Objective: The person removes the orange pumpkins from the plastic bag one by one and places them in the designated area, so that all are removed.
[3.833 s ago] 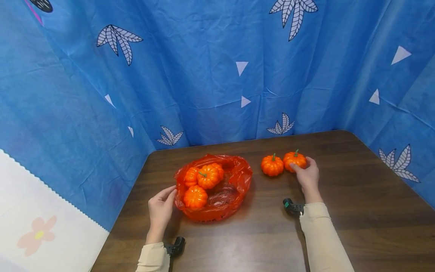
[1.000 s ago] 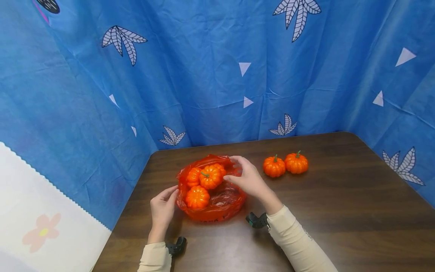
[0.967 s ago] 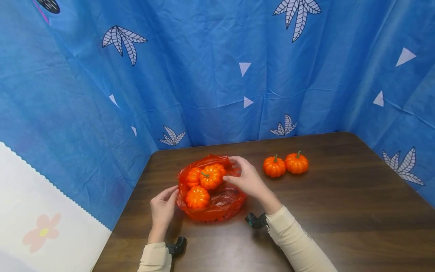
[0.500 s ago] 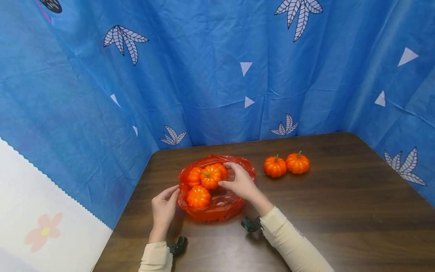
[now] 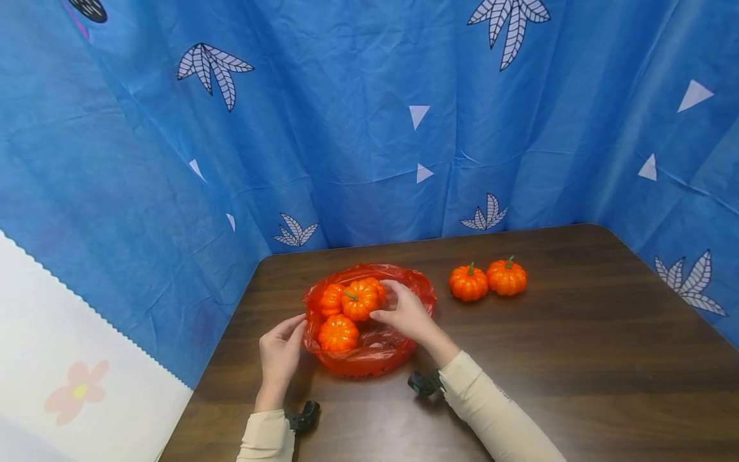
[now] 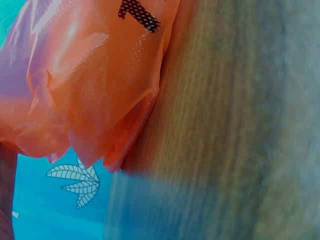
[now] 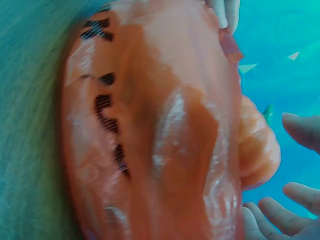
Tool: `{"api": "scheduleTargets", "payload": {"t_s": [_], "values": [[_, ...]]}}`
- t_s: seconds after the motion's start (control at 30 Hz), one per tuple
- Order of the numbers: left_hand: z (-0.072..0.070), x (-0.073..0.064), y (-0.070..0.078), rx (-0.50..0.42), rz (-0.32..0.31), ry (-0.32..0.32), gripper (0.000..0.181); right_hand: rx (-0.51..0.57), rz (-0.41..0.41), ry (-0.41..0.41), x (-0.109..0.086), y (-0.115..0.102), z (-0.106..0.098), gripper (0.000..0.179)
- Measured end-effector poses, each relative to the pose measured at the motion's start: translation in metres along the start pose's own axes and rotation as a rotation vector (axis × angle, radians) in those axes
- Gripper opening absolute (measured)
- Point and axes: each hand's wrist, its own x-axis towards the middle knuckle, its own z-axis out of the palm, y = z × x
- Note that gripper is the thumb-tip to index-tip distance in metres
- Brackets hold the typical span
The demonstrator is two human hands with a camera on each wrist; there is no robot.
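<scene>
A red plastic bag [image 5: 369,366] stands with its mouth wide, several small orange pumpkins [image 5: 338,333] with green stems inside. My left hand [image 5: 280,353] pinches the bag's left rim between thumb and fingers. Over the bag's right half is my right hand [image 5: 407,314], thumb and fingers spread beside the uppermost pumpkin [image 5: 359,300]. In the right wrist view a gap shows between the thumb [image 7: 302,131] and that pumpkin [image 7: 259,145]. The left wrist view shows the bag's side [image 6: 100,75] and none of the left hand's grip.
Two more pumpkins, a left one [image 5: 468,283] and a right one [image 5: 507,277], sit side by side on the brown table [image 5: 577,359], right of the bag. A blue patterned curtain [image 5: 358,128] hangs behind. A white cloth [image 5: 69,372] lies at the left.
My right hand has let go of the right-hand table pumpkin and moved left to the bag, then closer to the uppermost pumpkin. My left hand keeps its hold on the rim.
</scene>
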Motion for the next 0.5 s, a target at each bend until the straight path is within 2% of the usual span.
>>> {"api": "scheduleTargets", "payload": {"t_s": [0.2,0.5], "values": [[-0.002,-0.001,0.000,0.020,-0.005,-0.004,0.015,0.013,0.037,-0.006,0.004,0.011,0.003,0.067],[0.001,0.000,0.001,0.012,-0.006,0.003,0.015,0.041,0.027,-0.027,0.007,0.015,0.008,0.073]]}}
